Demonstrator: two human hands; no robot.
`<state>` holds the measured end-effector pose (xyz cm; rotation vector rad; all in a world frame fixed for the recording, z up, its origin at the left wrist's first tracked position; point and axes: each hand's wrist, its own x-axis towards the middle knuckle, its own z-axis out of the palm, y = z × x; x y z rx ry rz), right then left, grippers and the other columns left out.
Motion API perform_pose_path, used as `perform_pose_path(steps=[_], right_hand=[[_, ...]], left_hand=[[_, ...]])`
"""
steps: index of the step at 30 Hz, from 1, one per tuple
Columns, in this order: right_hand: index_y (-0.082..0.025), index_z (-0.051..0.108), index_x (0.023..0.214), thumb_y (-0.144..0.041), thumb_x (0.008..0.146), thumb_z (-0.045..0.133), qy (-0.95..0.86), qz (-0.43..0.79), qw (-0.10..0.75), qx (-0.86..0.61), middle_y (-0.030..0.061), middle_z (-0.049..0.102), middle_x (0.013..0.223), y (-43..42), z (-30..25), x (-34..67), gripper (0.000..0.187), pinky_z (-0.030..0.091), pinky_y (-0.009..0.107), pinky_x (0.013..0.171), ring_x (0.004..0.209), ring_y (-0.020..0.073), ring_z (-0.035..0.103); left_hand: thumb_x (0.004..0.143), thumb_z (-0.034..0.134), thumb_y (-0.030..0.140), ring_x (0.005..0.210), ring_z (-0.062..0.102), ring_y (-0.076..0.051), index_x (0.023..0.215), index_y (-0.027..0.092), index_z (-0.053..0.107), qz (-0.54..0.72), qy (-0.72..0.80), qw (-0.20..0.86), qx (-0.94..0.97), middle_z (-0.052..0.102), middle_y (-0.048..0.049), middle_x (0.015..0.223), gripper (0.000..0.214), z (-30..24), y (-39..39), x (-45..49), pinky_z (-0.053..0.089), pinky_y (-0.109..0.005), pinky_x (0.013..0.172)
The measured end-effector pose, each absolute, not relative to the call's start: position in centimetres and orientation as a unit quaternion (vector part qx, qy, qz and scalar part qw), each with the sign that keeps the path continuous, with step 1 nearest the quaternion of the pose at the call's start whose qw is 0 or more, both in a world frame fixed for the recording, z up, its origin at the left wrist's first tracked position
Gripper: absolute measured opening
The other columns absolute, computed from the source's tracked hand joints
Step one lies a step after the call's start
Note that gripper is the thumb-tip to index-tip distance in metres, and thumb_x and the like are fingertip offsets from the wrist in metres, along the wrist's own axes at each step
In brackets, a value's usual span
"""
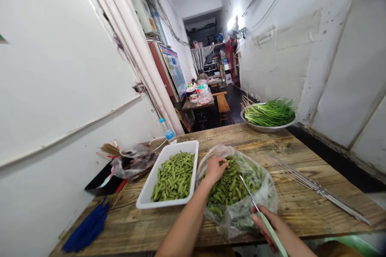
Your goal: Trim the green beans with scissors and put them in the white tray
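My left hand [215,169] reaches into an open clear plastic bag [269,194] on the wooden table. Its fingers are curled and pinched over the green edamame pods [230,184] heaped inside; whatever lies between the fingertips is hidden. In my right hand [269,225] is a pair of scissors [251,197] with a pale green handle, seen nearly edge-on. Their slim metal tip points up and away over the pods at the bag's right side. Left of the bag stands a white plastic tub [141,200] holding more edamame pods [176,174].
Metal skewers [322,190] lie at the right, before a steel bowl [268,129] of green stalks [271,112]. At the left are a water bottle [169,132], bagged sticks [132,160] and a blue glove [87,227]. A person [202,75] sits far back.
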<state>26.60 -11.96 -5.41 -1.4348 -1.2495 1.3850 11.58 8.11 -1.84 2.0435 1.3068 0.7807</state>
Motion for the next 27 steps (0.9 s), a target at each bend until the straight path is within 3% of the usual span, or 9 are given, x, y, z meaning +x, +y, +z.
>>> perform_pose_path(steps=[3,6,17,21,27], right_hand=[[-0.020,0.051,0.104,-0.067,0.075,0.046,-0.482,0.524,0.395,-0.580,-0.0080,0.038,0.045,-11.3,-5.4,26.7,0.055,0.032,0.019,0.034,0.037,0.0093,0.037],[-0.021,0.049,0.104,-0.066,0.076,0.046,-0.468,0.544,0.406,-0.566,-0.0088,0.037,0.048,-10.6,-4.7,26.3,0.053,0.035,0.018,0.034,0.037,0.0083,0.037],[-0.021,0.047,0.087,-0.061,0.076,0.051,-0.474,0.580,0.386,-0.538,-0.0123,0.033,0.042,-9.7,-1.9,25.1,0.041,0.028,0.015,0.027,0.030,0.0052,0.030],[-0.021,0.046,0.080,-0.061,0.072,0.055,-0.463,0.586,0.375,-0.549,-0.0135,0.030,0.038,-9.4,-1.9,25.0,0.042,0.024,0.015,0.024,0.026,0.0045,0.026],[-0.022,0.045,0.083,-0.065,0.071,0.053,-0.412,0.614,0.415,-0.531,-0.0089,0.043,0.056,-9.5,-1.7,24.6,0.045,0.035,0.016,0.031,0.037,0.0054,0.040]], left_hand=[[0.071,0.060,0.026,0.065,0.055,-0.016,0.075,0.015,0.068,0.325,0.437,0.448,0.709,0.065,-0.0048,0.069,0.014,-1.0,6.1,11.0,0.041,-0.027,0.067],[0.069,0.064,0.030,0.061,0.054,-0.013,0.073,0.015,0.068,0.325,0.403,0.538,0.666,0.065,-0.0038,0.066,0.016,0.1,4.1,10.6,0.040,-0.025,0.065],[0.064,0.068,0.031,0.057,0.052,-0.012,0.067,0.014,0.068,0.309,0.384,0.575,0.653,0.064,-0.0026,0.062,0.018,1.0,2.0,9.5,0.039,-0.023,0.061],[0.062,0.071,0.030,0.049,0.047,-0.007,0.067,0.012,0.066,0.311,0.396,0.624,0.597,0.060,-0.0009,0.057,0.019,0.6,2.1,9.3,0.035,-0.020,0.051],[0.057,0.077,0.029,0.060,0.060,-0.010,0.070,0.013,0.053,0.341,0.375,0.762,0.403,0.058,0.0001,0.059,0.031,0.2,2.3,9.2,0.039,-0.017,0.050]])
